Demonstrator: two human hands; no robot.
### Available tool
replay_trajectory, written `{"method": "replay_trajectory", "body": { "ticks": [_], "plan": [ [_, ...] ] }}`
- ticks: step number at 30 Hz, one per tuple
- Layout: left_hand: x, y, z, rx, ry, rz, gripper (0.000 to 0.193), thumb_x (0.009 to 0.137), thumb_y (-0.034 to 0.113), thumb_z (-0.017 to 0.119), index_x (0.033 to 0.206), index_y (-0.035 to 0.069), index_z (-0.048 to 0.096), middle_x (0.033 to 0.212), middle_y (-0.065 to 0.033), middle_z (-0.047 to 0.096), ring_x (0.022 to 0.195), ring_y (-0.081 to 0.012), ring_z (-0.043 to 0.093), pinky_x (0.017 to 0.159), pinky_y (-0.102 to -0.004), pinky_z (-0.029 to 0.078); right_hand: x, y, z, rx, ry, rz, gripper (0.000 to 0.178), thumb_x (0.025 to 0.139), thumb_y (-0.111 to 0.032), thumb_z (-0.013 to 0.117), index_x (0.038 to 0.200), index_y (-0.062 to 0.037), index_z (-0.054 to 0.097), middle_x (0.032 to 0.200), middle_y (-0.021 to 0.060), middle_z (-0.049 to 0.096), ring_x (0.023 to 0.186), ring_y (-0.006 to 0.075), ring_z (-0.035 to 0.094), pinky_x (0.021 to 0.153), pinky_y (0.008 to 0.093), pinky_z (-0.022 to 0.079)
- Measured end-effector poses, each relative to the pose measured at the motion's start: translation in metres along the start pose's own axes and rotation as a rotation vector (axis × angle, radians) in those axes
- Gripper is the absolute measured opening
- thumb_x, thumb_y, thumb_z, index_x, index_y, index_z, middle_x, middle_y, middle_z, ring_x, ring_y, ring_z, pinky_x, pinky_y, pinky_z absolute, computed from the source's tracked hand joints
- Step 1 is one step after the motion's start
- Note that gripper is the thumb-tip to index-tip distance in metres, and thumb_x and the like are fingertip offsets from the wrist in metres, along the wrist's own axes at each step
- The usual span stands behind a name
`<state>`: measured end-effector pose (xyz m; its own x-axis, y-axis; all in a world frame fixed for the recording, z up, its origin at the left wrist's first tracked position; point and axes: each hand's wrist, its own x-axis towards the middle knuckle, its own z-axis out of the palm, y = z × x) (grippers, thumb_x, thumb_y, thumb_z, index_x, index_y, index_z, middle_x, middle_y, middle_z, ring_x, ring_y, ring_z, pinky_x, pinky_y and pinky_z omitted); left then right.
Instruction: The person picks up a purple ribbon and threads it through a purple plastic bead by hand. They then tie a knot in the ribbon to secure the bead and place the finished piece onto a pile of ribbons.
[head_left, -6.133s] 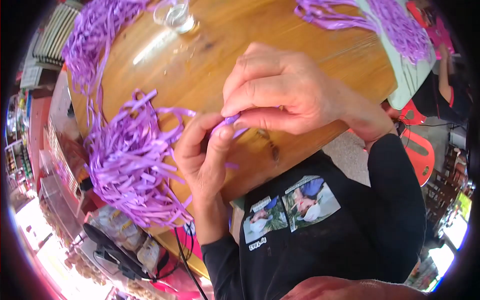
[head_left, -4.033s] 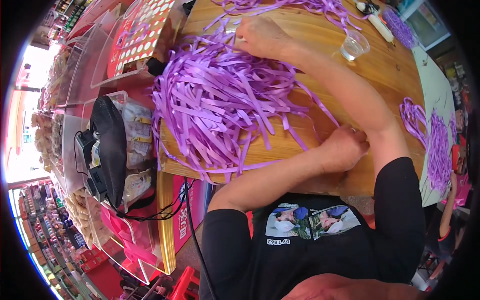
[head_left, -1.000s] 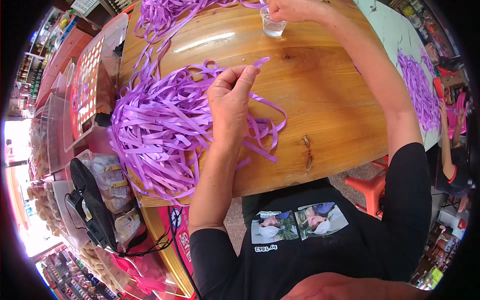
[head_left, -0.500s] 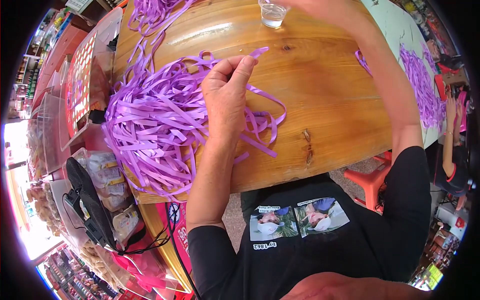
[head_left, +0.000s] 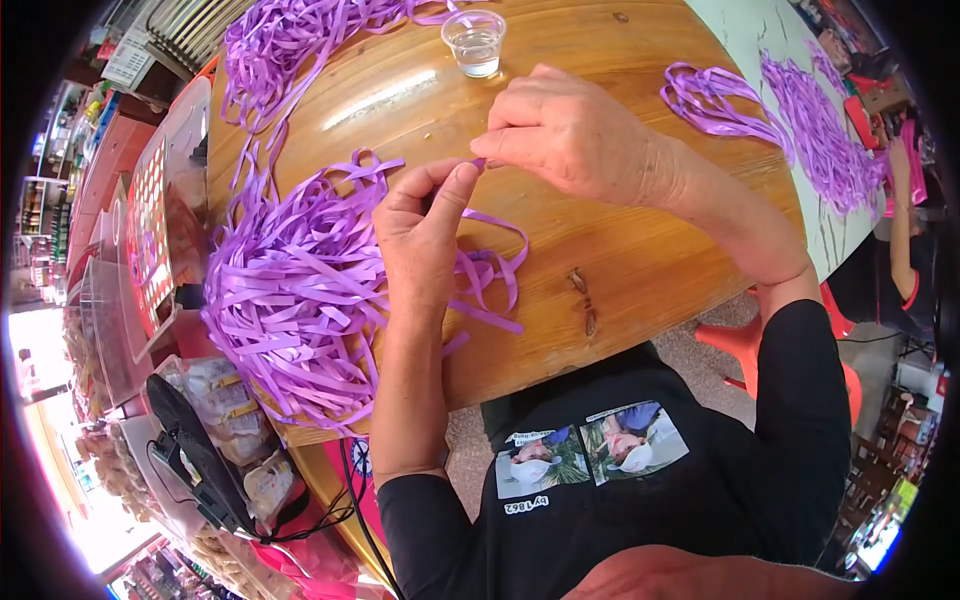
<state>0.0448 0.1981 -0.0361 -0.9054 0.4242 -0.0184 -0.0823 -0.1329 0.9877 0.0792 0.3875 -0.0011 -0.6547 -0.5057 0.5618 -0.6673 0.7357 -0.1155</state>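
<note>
A purple ribbon [head_left: 479, 163] is pinched between thumb and forefinger of my left hand [head_left: 424, 222], its tip just showing. My right hand [head_left: 580, 135] meets it there, fingertips pressed together at the ribbon's end. Whether the right fingers grip the ribbon itself is mostly hidden by the hand. Under and left of my left wrist spreads a big tangled pile of purple ribbons [head_left: 285, 290] on the wooden table [head_left: 650, 240]. Beyond my hands stands a clear plastic cup [head_left: 474, 45] with some clear liquid in it.
More purple ribbon lies at the far left [head_left: 285, 50], with a looped bundle [head_left: 715, 100] at the right edge. A white marbled table [head_left: 740, 35] adjoins, bearing another ribbon heap [head_left: 820, 140]. A person's arm [head_left: 900, 220] shows there. Red stool [head_left: 735, 345] below; boxes line the left.
My right hand has come back from the cup to the ribbon end at my left fingertips. My left hand still pinches the ribbon. The whole view has shifted slightly.
</note>
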Motion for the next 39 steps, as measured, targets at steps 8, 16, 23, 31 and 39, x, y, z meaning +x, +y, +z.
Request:
{"method": "replay_trajectory", "body": {
  "ticks": [8, 16, 23, 31, 39],
  "plan": [
    [0.000, -0.004, 0.003, 0.075, -0.052, 0.049, 0.010, 0.082, 0.007, 0.066, 0.088, -0.001, 0.066, 0.077, 0.0020, 0.061, 0.070, -0.0040, 0.051, 0.062, -0.0180, 0.040, -0.012, -0.004, 0.000, 0.047, 0.004, 0.065, 0.011, 0.076, -0.009, 0.063, 0.086, -0.0053, 0.063, 0.081, 0.0055, 0.056, 0.075, 0.0222, 0.055, 0.068, 0.0327, 0.043],
    [0.001, -0.005, -0.008, -0.235, -0.087, -0.086, 0.010, 0.084, 0.006, 0.063, 0.090, -0.002, 0.065, 0.078, 0.0003, 0.062, 0.066, -0.0028, 0.050, 0.057, -0.0170, 0.038, -0.018, -0.010, 0.010, -0.018, 0.126, -0.050, 0.023, 0.072, -0.010, 0.059, 0.093, -0.0016, 0.063, 0.082, 0.0060, 0.056, 0.076, 0.0215, 0.055, 0.067, 0.0324, 0.044],
    [0.002, -0.006, 0.004, -0.085, -0.058, 0.040, 0.011, 0.083, 0.008, 0.065, 0.090, -0.001, 0.066, 0.075, 0.0030, 0.059, 0.062, -0.0016, 0.047, 0.051, -0.0158, 0.035, -0.024, -0.006, 0.014, -0.147, 0.148, -0.034, 0.023, 0.072, -0.011, 0.059, 0.092, -0.0013, 0.063, 0.081, 0.0051, 0.054, 0.076, 0.0203, 0.054, 0.067, 0.0307, 0.042],
    [0.003, -0.001, 0.000, 0.213, -0.045, 0.009, 0.011, 0.080, 0.009, 0.069, 0.086, 0.000, 0.067, 0.074, 0.0032, 0.059, 0.066, -0.0028, 0.049, 0.058, -0.0171, 0.038, -0.036, -0.006, -0.002, 0.537, -0.038, 0.434, 0.009, 0.076, -0.002, 0.063, 0.085, 0.0006, 0.063, 0.079, 0.0063, 0.059, 0.073, 0.0160, 0.057, 0.069, 0.0272, 0.044],
    [0.001, -0.015, 0.005, -0.289, -0.012, -0.031, 0.011, 0.082, 0.007, 0.066, 0.092, 0.004, 0.061, 0.072, 0.0041, 0.056, 0.056, -0.0006, 0.042, 0.046, -0.0143, 0.027, -0.025, -0.017, 0.018, 1.536, 0.072, 0.809, 0.018, 0.083, -0.005, 0.060, 0.100, 0.0014, 0.065, 0.093, 0.0047, 0.064, 0.085, 0.0096, 0.057, 0.078, 0.0214, 0.045]
  ]
}}
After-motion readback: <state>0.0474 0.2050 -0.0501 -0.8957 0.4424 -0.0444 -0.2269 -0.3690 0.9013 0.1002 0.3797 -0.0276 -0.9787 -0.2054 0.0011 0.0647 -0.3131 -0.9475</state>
